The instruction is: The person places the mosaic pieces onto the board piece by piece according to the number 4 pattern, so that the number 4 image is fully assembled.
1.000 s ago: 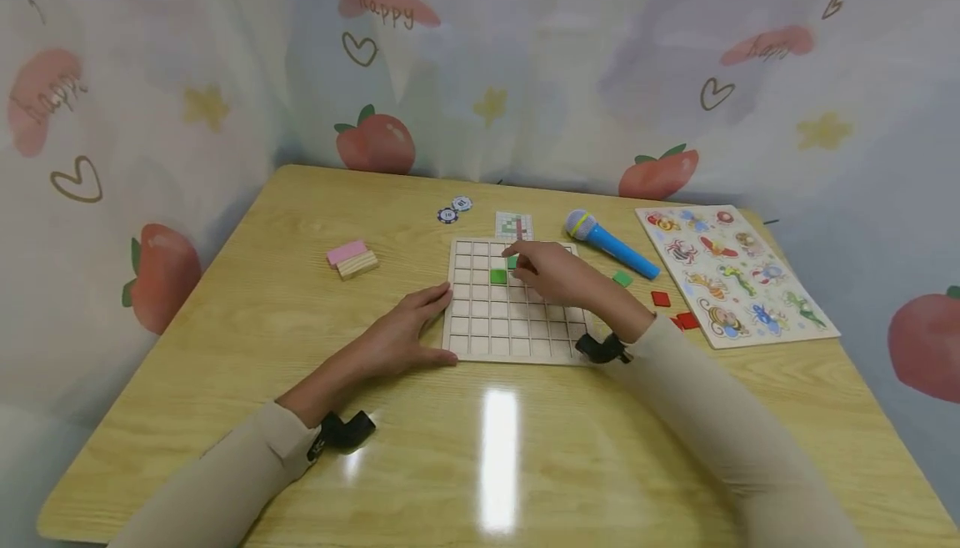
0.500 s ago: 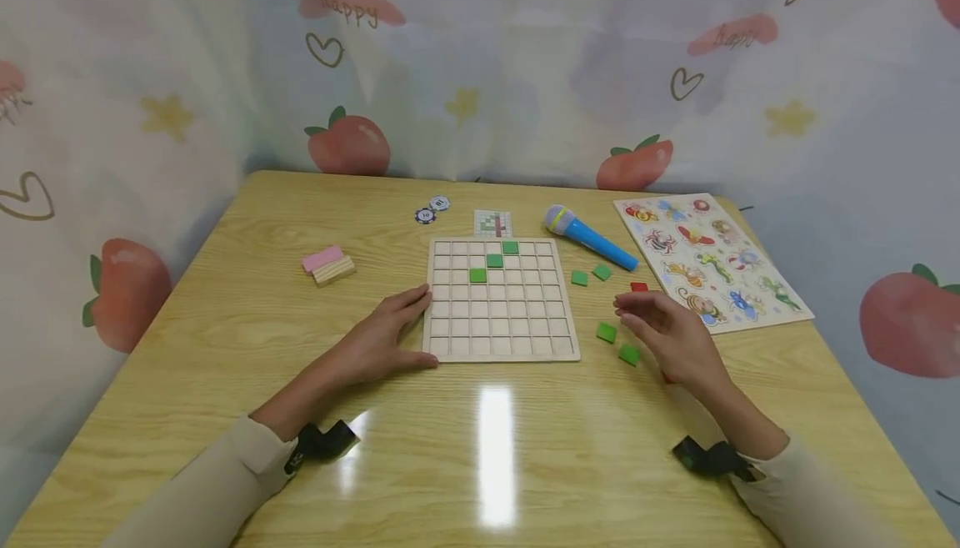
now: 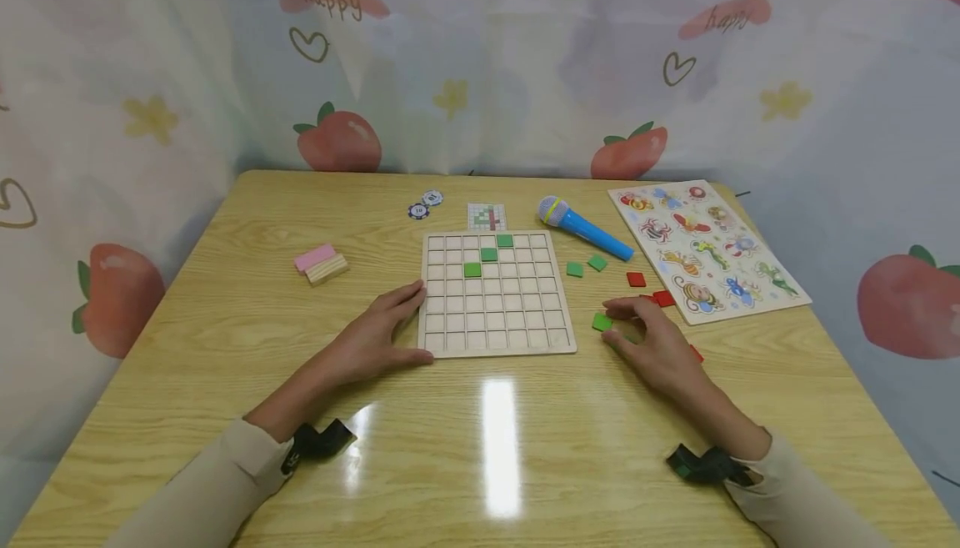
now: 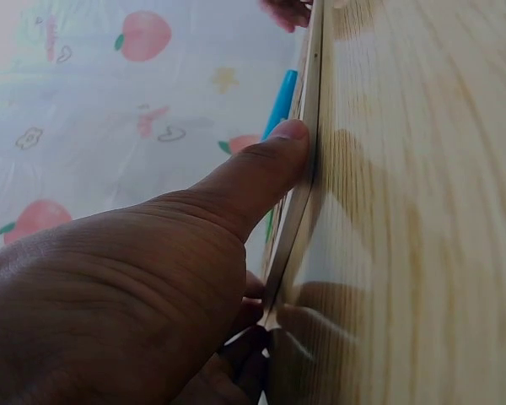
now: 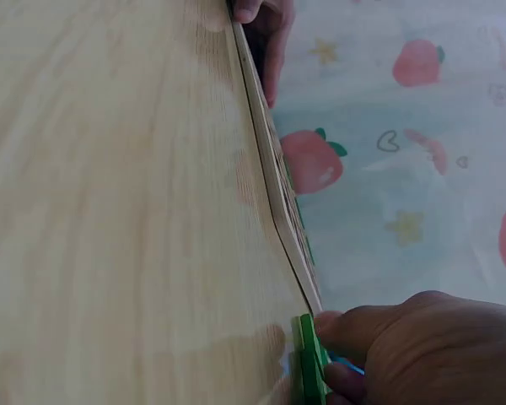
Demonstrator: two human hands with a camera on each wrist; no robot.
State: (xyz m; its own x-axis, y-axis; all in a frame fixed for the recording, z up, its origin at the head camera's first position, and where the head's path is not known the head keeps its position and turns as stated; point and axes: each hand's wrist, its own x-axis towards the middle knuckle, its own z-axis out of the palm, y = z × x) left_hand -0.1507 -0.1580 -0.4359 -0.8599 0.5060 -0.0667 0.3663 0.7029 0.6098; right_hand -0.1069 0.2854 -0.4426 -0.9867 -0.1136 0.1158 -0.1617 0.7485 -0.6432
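Observation:
A wooden grid board [image 3: 495,314] lies mid-table with three green tiles [image 3: 489,254] set in a diagonal near its far edge. My left hand [image 3: 401,327] lies flat against the board's left edge, thumb at the front corner; in the left wrist view the thumb [image 4: 270,160] presses the board's rim [image 4: 308,169]. My right hand [image 3: 613,324] rests on the table right of the board. Its thumb and forefinger pinch a loose green tile [image 3: 602,322], also seen on the table as the green tile [image 5: 308,363] beside the thumb [image 5: 354,329].
Two more green tiles [image 3: 585,266] and red tiles [image 3: 636,279] lie right of the board. Behind are a blue toy microphone [image 3: 581,227], a pattern card [image 3: 486,216] and poker chips [image 3: 423,204]. An animal puzzle [image 3: 705,248] sits far right, pink and wooden blocks [image 3: 321,263] left.
My right hand left the third green tile on the board, drew back to the right and came down onto a loose green tile. The left hand stayed at the board's edge.

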